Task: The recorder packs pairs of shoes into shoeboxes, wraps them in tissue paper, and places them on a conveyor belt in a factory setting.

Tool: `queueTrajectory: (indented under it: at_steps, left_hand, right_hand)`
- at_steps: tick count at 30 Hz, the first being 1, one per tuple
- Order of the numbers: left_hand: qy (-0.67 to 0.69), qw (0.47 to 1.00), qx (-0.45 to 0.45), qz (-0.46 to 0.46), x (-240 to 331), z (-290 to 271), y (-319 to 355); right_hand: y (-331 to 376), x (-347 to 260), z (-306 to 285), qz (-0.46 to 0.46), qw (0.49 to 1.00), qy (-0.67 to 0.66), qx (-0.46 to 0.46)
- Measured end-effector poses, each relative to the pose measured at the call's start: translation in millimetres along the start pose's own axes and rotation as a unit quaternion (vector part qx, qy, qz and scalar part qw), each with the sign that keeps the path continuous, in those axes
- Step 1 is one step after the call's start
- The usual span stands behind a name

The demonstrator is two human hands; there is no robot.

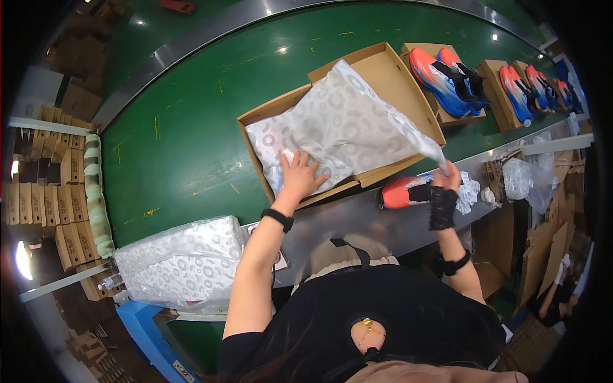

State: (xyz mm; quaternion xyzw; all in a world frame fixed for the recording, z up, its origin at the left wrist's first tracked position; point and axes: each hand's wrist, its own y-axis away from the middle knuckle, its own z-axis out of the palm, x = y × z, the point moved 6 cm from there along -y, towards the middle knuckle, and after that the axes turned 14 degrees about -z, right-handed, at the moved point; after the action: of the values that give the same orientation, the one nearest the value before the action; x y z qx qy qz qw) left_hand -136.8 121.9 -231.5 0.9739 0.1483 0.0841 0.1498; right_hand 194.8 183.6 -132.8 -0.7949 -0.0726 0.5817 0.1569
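- Head view, setting: a green conveyor belt (191, 127) curves across the scene, edged by a grey metal rail (357, 220) on the person's side; stacks of flat cardboard (45, 191) line the far left.
- Head view, central thing: an open cardboard shoe box (389, 76) lies on the belt, near the rail, its lid folded back. A sheet of white tissue paper (338, 127) printed with grey rings drapes over the box and rises toward the right.
- Left hand (300, 175): fingers spread wide and laid flat, pressing the tissue paper down into the near end of the box.
- Right hand (447, 179): raised above the rail, fingers pinched on the right corner of the tissue paper, lifting it clear of the box.
- An orange shoe (399, 191) rests on the rail just beside the right hand, below the lifted corner.
- A stack of tissue sheets (182, 262) sits at lower left, near the left elbow.
- Further boxes holding orange-and-blue shoes (444, 80) follow along the belt to the right, well apart from the hands.
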Motion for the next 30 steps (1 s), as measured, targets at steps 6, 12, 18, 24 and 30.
queueTrajectory:
  at_steps: [6,12,18,24,30]
  left_hand:
    - [0.096,0.992,0.070,-0.029,18.5,-28.2,-2.0]
    - [0.335,0.929,0.050,0.150,61.1,-40.3,92.4]
    - [0.321,0.938,0.109,0.077,64.6,-73.2,129.0]
    - [0.687,0.696,0.042,-0.206,-9.4,-31.0,66.9]
    - [0.741,0.560,-0.153,-0.337,-3.9,41.9,-33.3]
  right_hand:
    - [28.0,53.9,-52.3,-0.143,0.909,0.262,-0.290]
    - [38.3,-8.7,14.0,-0.075,0.796,0.386,-0.460]
    - [40.3,-155.1,96.5,-0.357,0.764,0.202,-0.497]
    - [20.3,-156.5,97.6,-0.418,0.830,0.012,-0.369]
    - [62.6,35.2,108.5,0.130,0.840,-0.082,-0.520]
